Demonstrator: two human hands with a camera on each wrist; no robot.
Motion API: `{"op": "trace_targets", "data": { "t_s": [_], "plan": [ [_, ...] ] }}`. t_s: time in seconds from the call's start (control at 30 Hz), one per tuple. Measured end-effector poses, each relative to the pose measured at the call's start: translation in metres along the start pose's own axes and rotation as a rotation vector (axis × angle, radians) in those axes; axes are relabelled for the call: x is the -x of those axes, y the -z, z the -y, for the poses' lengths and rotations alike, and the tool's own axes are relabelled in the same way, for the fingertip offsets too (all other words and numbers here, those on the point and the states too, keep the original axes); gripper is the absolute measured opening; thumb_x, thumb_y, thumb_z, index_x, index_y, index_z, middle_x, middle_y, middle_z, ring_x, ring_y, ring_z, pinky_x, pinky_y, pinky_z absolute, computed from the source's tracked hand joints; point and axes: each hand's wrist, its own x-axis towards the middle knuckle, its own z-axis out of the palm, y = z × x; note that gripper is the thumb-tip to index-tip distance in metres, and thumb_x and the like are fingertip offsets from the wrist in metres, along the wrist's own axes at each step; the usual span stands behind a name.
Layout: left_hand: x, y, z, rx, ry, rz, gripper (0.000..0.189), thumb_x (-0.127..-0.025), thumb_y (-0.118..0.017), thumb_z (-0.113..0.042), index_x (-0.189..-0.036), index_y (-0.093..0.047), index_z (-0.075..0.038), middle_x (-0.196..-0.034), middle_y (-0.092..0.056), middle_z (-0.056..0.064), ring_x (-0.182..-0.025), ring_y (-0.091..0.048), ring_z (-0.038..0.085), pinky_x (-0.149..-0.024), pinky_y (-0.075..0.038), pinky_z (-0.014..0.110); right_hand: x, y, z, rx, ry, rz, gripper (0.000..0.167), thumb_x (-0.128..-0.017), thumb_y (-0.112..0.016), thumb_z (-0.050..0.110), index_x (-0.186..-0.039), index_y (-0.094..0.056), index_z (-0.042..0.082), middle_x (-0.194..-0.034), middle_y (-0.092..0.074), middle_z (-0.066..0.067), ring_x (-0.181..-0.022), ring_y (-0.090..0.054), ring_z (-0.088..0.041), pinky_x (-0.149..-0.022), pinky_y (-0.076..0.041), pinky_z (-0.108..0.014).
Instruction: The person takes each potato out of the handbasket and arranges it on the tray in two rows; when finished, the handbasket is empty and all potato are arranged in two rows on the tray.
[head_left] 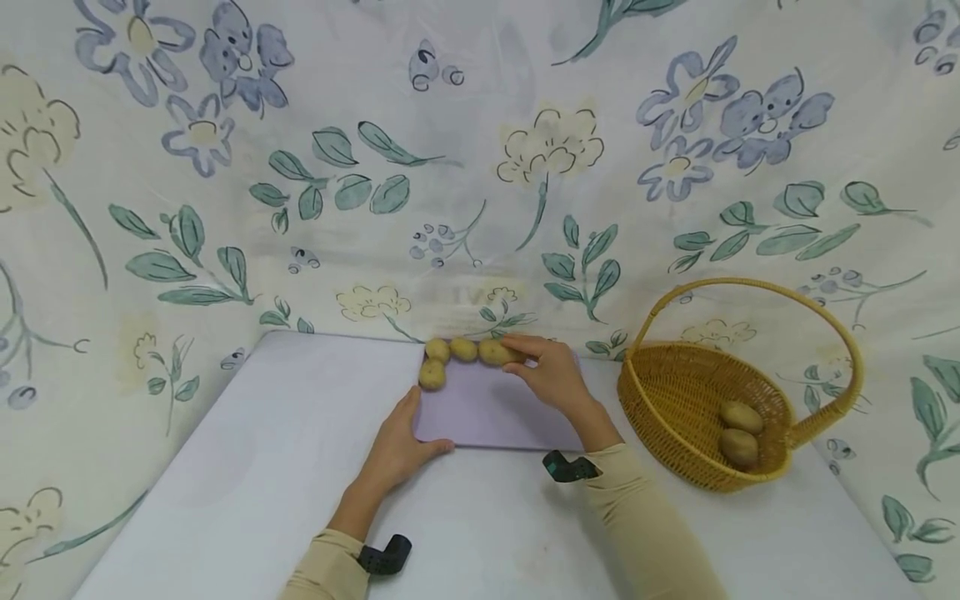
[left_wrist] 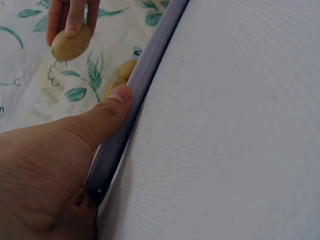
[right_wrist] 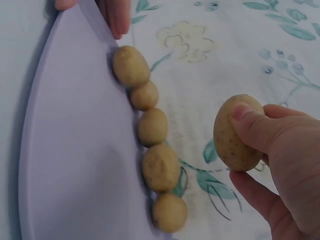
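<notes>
My right hand (head_left: 553, 372) pinches a yellow-brown potato (right_wrist: 237, 135) between thumb and fingers, over the far side of a pale purple board (head_left: 495, 412). Several potatoes stand in a row along the board's far edge, among them a middle one (head_left: 464, 349), a corner one (head_left: 437, 350) and another (head_left: 432, 374) on the left side. My left hand (head_left: 397, 446) rests against the near left corner. Its fingers lie along the left edge, and in the left wrist view the straight thumb (left_wrist: 107, 112) presses the near edge.
A wicker basket (head_left: 652, 417) with a tall hooped handle stands right of the board, two potatoes (head_left: 740, 433) inside it. The white table (head_left: 315, 400) meets a floral cloth (head_left: 465, 275) behind the board.
</notes>
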Motion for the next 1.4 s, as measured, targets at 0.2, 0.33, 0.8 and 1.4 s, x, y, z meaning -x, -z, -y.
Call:
{"op": "trace_targets", "data": {
  "t_s": [0.2, 0.33, 0.8, 1.4],
  "plan": [
    [0.000, 0.000, -0.001, 0.005, -0.008, -0.002, 0.117, -0.078, -0.088, -0.038, -0.160, -0.017, 0.008, -0.167, -0.022, 0.025, -0.156, -0.022, 0.042, -0.128, -0.023, 0.053, -0.008, -0.023, 0.001, 0.056, -0.015, 0.025, 0.046, -0.081, -0.084, 0.009, -0.126, -0.074, 0.010, -0.131, -0.072, -0.006, -0.116, -0.070, -0.025, -0.094, -0.062, -0.035],
    [0.000, 0.000, 0.000, -0.002, -0.007, 0.000, 0.116, -0.079, -0.088, -0.037, -0.159, -0.017, 0.008, -0.167, -0.022, 0.025, -0.155, -0.023, 0.042, -0.128, -0.024, 0.053, -0.010, -0.034, 0.001, 0.100, -0.005, 0.030, 0.047, -0.080, -0.085, 0.011, -0.125, -0.074, 0.012, -0.130, -0.072, -0.005, -0.119, -0.068, -0.026, -0.095, -0.061, -0.036],
    [0.002, 0.000, -0.001, 0.003, -0.015, -0.005, 0.116, -0.078, -0.089, -0.037, -0.159, -0.019, 0.009, -0.167, -0.023, 0.026, -0.155, -0.024, 0.043, -0.127, -0.025, 0.055, -0.018, -0.063, 0.003, 0.093, -0.007, 0.078, 0.047, -0.080, -0.084, 0.010, -0.126, -0.073, 0.008, -0.126, -0.073, -0.009, -0.105, -0.068, -0.023, -0.081, -0.061, -0.037],
    [0.001, 0.000, 0.006, 0.002, -0.029, 0.019, 0.118, -0.080, -0.087, -0.042, -0.159, -0.016, 0.009, -0.167, -0.020, 0.027, -0.156, -0.021, 0.043, -0.128, -0.023, 0.055, -0.016, -0.097, -0.004, 0.109, -0.124, 0.094, 0.044, -0.085, -0.081, 0.012, -0.127, -0.072, 0.008, -0.133, -0.071, -0.007, -0.128, -0.064, -0.023, -0.109, -0.053, -0.033]
  ]
}}
